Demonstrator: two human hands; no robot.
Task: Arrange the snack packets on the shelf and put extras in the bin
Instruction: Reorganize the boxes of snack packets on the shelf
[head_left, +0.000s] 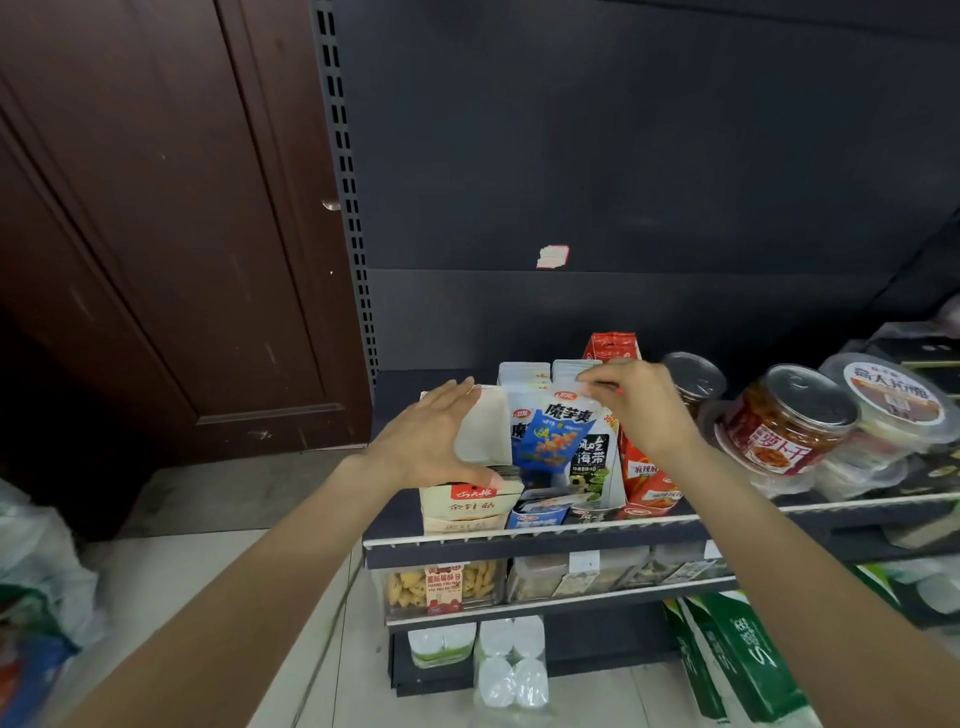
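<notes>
Two bare arms reach up from the bottom of the frame to the shelf (519, 540) in the middle. Left hand (431, 441) lies flat and spread against the cream snack box (470, 501), fingers straight, holding nothing. Right hand (636, 402) has its grip pinched on the top edge of the blue snack packet (553, 436), which stands tall, just below and left of that hand. It sits between the cream box and a red box (644, 478). I count one blue packet held, with more behind. No bin shows.
</notes>
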